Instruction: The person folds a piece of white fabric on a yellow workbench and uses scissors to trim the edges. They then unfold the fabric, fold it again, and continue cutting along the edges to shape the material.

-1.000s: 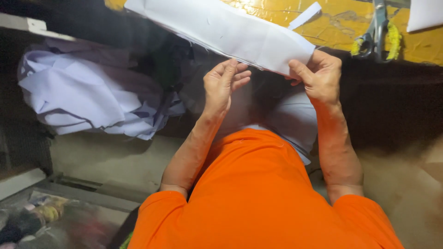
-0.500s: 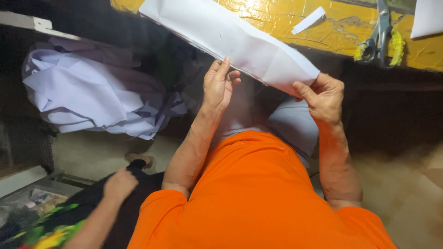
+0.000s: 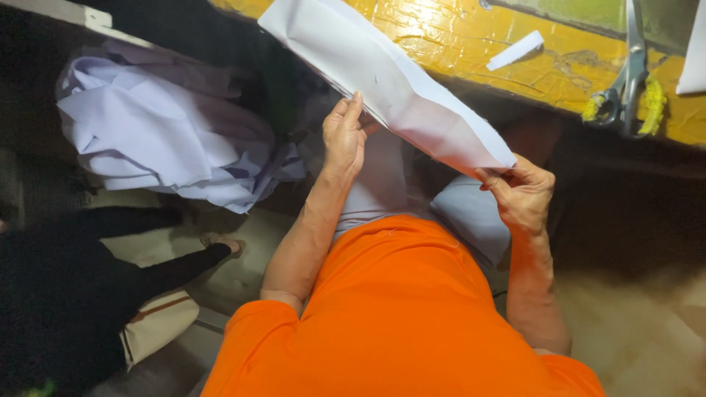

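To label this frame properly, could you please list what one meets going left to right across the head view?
Person in black → heap of pale cloth → left hand → right hand → scissors.

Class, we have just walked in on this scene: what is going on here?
A person in an orange shirt holds a folded piece of white cloth with both hands: the left hand at its edge, the right hand pinching its lower corner. Scissors lie on the yellow table. More pale cloth is heaped at the left.
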